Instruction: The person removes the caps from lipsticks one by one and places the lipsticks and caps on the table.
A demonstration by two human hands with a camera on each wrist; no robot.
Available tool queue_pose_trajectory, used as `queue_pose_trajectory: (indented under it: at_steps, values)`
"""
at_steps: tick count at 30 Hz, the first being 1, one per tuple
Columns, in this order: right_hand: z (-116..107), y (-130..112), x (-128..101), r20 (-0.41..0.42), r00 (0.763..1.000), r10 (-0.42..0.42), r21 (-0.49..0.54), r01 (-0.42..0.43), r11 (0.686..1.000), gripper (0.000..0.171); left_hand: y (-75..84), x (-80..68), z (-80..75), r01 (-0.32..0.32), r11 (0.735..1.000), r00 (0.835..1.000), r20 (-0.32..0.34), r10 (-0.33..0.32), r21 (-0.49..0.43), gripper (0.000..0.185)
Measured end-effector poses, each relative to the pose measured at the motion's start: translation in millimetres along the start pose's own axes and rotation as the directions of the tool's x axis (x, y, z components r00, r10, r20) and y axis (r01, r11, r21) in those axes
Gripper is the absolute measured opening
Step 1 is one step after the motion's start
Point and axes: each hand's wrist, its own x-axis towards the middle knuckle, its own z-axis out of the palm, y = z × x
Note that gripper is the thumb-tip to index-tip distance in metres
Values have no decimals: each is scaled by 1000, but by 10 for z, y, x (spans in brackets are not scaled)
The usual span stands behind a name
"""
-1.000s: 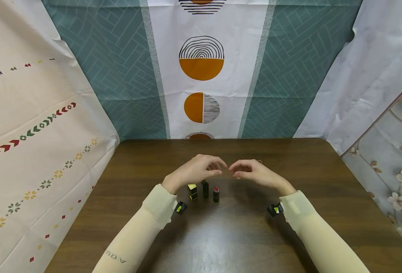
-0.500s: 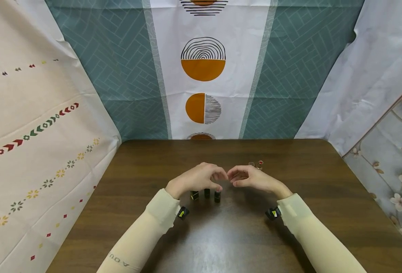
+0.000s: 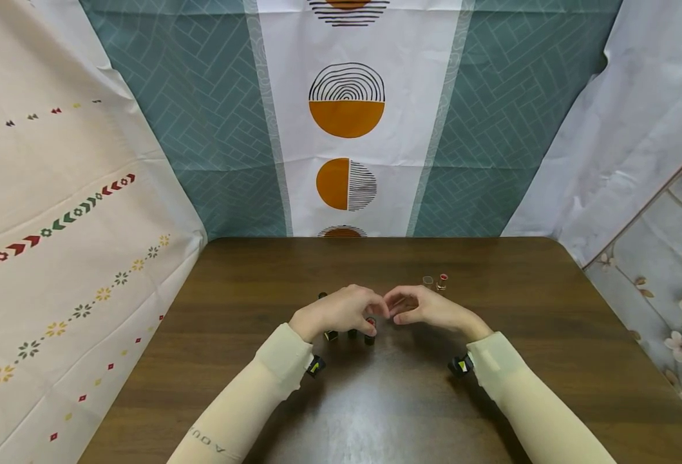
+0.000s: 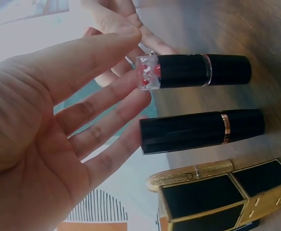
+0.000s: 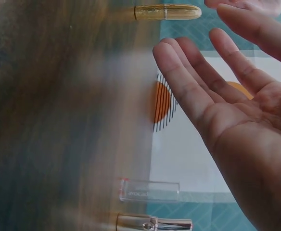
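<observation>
A person's two hands hover close together over the middle of a dark wooden surface [image 3: 375, 399], seen from above and from each wrist.

The left hand [image 3: 341, 310] has relaxed, slightly spread fingers [image 4: 102, 96] and grips nothing. Its fingertips sit at the clear, red-flecked top of a black lipstick [image 4: 196, 70], which stands upright near the surface's middle; whether they touch it or only hover cannot be told. Just beside that tube stand a second black lipstick [image 4: 203, 130] with a thin gold band, a square black-and-gold lipstick case [image 4: 222, 197] and, behind them, a slim gold tube [image 4: 191, 174].

The right hand [image 3: 427, 308] is empty too, its fingers [image 5: 193, 91] loosely extended and apart, its tips nearly meeting the left hand's. Beyond it, toward the far edge and a little to the right, stand a clear cap [image 5: 149, 190] and a small open lipstick [image 3: 442, 281], well apart from the cluster.

The left hand looks about to take the red-topped tube. To do that well, the fingers should probably pinch the tube by its sides, near the top, and lift straight up, since the neighbours stand close enough to be tipped by a sideways sweep. The right hand is well placed to steady or receive it.
</observation>
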Motion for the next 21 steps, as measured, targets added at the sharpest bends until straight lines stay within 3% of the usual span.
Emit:
queue_pose_trajectory:
  at_steps: [7,21]
  values:
    - [36,52,27,14,1000,9,50,-10,999,40,-26,21,43,7,1000,1000,18,-7,1,26]
    - [61,131,33,4,1000,26,21,-26,999,40,-65,47,102,19,996,1000,-7,-19,92,18]
